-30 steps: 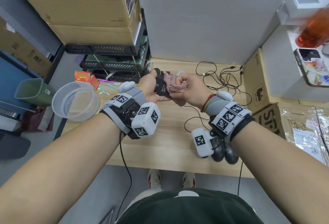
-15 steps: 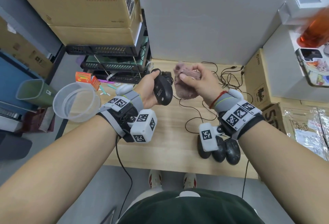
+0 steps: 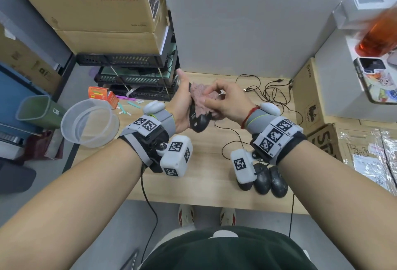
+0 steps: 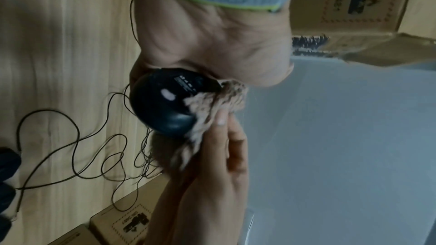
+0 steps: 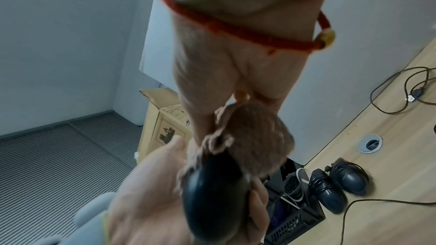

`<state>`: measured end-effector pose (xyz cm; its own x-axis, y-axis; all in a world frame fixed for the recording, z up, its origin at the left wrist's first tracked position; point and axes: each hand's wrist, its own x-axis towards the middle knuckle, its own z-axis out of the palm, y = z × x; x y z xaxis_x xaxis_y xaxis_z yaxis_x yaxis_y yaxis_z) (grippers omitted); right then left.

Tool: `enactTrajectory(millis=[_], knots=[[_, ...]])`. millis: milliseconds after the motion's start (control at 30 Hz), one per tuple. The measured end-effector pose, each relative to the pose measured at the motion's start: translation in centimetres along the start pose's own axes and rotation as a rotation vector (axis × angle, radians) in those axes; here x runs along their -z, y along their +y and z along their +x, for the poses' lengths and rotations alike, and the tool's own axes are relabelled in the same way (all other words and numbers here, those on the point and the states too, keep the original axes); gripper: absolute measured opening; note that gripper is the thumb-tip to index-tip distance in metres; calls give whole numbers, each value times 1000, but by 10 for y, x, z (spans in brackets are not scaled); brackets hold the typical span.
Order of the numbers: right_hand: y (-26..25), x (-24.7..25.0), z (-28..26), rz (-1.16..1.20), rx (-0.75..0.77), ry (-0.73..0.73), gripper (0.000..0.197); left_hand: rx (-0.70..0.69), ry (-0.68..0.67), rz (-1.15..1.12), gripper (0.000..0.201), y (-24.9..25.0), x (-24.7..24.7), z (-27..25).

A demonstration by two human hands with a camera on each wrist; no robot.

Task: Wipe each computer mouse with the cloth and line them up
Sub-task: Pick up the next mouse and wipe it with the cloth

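Item: black wired mouse point(image 3: 198, 119), held above the wooden desk point(image 3: 206, 175), underside label outward. Left hand point(image 3: 182, 108) gripped its body; right hand point(image 3: 227, 102) pinched the pink fluffy cloth point(image 3: 200, 98) against it.

Risks, as judged: the trailing cable point(image 3: 227, 138) could snag the row of mice point(image 3: 268, 179) at the near edge and drag them out of line; the smooth shell could slip under rubbing.

Containers: clear plastic tub point(image 3: 90, 122), apparently nothing inside; green bin point(image 3: 37, 109), contents not visible.
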<state>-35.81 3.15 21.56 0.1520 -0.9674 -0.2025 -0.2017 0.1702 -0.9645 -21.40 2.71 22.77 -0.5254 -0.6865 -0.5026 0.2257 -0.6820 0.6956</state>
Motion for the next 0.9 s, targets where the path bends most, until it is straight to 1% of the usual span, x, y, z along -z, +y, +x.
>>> enactTrajectory(millis=[67,100,133,200,267,300,333,400,433,467,500,533,567,600,633,667,700,733,767,800,833,867,900], knots=[[3,1,-6,-108,26,-95,19,40,50,41,124,5,13,-1],[4,1,-7,-160,54,-105,20,54,44,70,127,5,16,0],[5,1,-6,-178,77,-86,21,54,20,105,128,4,18,2],[8,1,5,-140,82,43,21,21,-21,144,120,-1,17,8],[11,0,16,-126,86,188,16,-28,-22,177,113,-6,10,12],[12,0,18,-137,83,238,14,-56,-28,199,112,-7,7,13],[12,-1,18,-132,77,255,14,-82,-22,226,110,-7,4,13],[11,-2,12,-94,66,185,14,-114,-2,245,100,-3,10,17],[11,-4,8,-65,66,111,15,-109,21,254,100,0,15,17],[13,-5,4,-60,78,42,18,-91,57,262,108,2,20,19],[13,-5,0,-81,99,9,20,-58,99,274,119,4,23,19],[11,-6,-1,-119,120,11,23,-44,133,288,121,4,24,20],[10,-5,0,-136,124,42,24,-57,155,310,114,1,22,20],[9,-4,4,-122,99,81,24,-88,172,351,101,-3,19,22],[9,-3,9,-83,65,122,25,-116,192,393,92,-8,13,22],[7,-2,13,-56,24,157,25,-140,233,439,94,-12,9,24],[5,-1,16,-39,7,195,28,-156,270,465,106,-16,6,25],[4,0,19,-49,3,226,34,-165,276,462,120,-18,5,28],[4,1,19,-51,8,236,37,-178,266,435,123,-18,2,28],[2,1,15,-44,13,224,35,-194,238,393,114,-15,-1,26],[-1,-1,10,-19,16,199,29,-200,169,329,99,-9,-2,22],[-1,-3,4,3,24,153,24,-172,101,272,93,-2,-1,18],[2,-4,-1,-3,37,107,22,-121,46,227,97,4,0,14]])
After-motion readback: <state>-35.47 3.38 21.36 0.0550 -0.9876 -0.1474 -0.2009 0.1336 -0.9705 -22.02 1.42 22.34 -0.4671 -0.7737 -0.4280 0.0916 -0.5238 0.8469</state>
